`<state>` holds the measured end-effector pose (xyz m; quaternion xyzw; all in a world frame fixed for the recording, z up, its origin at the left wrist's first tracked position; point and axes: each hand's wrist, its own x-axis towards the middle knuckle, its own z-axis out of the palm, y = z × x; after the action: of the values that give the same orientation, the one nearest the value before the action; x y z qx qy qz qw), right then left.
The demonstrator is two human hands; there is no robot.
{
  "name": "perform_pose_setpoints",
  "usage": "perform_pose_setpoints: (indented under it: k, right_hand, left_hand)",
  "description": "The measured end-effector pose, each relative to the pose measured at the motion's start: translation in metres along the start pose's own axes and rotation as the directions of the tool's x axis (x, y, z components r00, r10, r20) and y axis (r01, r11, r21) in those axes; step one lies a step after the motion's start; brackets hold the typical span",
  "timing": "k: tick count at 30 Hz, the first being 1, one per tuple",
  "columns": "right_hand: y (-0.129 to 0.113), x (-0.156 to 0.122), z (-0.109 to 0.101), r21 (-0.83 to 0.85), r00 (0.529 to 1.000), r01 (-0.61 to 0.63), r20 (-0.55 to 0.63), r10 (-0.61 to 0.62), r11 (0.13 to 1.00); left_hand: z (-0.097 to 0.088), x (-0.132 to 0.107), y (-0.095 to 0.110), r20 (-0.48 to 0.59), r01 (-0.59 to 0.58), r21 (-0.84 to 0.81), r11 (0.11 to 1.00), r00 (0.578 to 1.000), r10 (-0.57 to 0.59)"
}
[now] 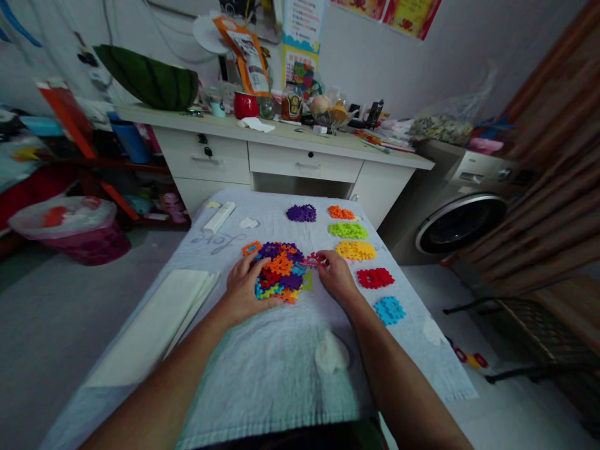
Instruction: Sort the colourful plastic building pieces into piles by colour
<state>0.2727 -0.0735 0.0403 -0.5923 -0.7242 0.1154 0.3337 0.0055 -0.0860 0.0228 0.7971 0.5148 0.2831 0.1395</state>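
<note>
A multicoloured cluster of interlocked plastic pieces [280, 269] lies in the middle of a pale blue cloth [281, 369] on a small table. My left hand [244, 289] rests on the cluster's left side, fingers curled against it. My right hand [335, 274] pinches a red piece [313, 260] at the cluster's right edge. Sorted piles lie to the right: purple [301, 213], orange [341, 212], green [348, 230], yellow [355, 250], red [375, 277] and blue [390, 310].
A folded white sheet [154, 325] lies at the table's left, a white tube [219, 217] at its far left. Behind stands a white desk [300, 159] loaded with clutter and half a watermelon [150, 81]. A washing machine [462, 215] stands right, a pink bin [70, 228] left.
</note>
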Motion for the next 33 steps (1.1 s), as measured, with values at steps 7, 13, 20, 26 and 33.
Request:
perform_pose_setpoints:
  k: [7,13,20,26,33]
  right_hand:
    - [0.036,-0.007,-0.077,-0.118,0.981,-0.195,-0.024,0.194,0.974]
    - [0.075,-0.038,-0.125,-0.253,0.913,-0.409,-0.111,0.393,0.877]
    - [0.086,-0.058,-0.130,-0.418,0.893,-0.437,-0.090,0.442,0.797]
    - [0.056,-0.041,-0.132,-0.402,0.921,-0.376,-0.066,0.383,0.835]
    - [-0.018,-0.005,-0.074,-0.145,0.988,-0.008,0.151,0.030,0.989]
  left_hand:
    - [-0.001,0.001,0.000,0.014,0.010,-0.011,1.000,1.000,-0.010]
    - [0.002,0.000,-0.003,0.006,-0.005,0.000,1.000,1.000,0.005]
    - [0.001,0.001,-0.002,-0.016,0.014,-0.049,0.999,1.000,-0.015]
    - [-0.002,0.003,-0.004,-0.085,0.015,-0.107,0.994,0.996,-0.025]
    - [-0.004,0.006,-0.003,-0.136,0.046,-0.095,0.994,0.989,-0.059]
